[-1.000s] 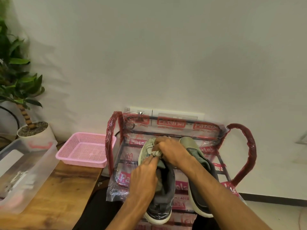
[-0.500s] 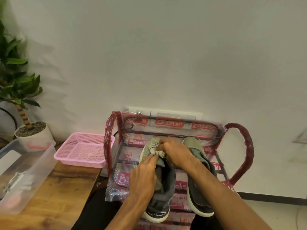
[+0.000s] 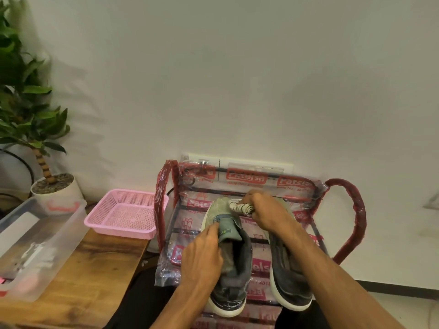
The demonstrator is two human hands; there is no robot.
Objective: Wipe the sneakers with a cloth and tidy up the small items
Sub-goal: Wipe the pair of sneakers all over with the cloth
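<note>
Two grey-green sneakers with white soles stand side by side on a plastic-wrapped red rack (image 3: 345, 210). My left hand (image 3: 202, 257) holds the left sneaker (image 3: 234, 269) at its tongue and collar. My right hand (image 3: 268, 214) grips a bunched white patterned cloth (image 3: 240, 207) and presses it against the toe of the left sneaker. The right sneaker (image 3: 287, 276) sits partly hidden under my right forearm.
A pink mesh basket (image 3: 126, 213) sits left of the rack on a wooden table (image 3: 83, 281). A clear plastic bin (image 3: 35, 243) with small items stands at the table's left. A potted plant (image 3: 47, 181) is behind it. A white wall is close behind the rack.
My right hand has slid the cloth rightward across the left sneaker's toe, uncovering the toe cap. My left hand stays on the tongue. The view has shifted slightly.
</note>
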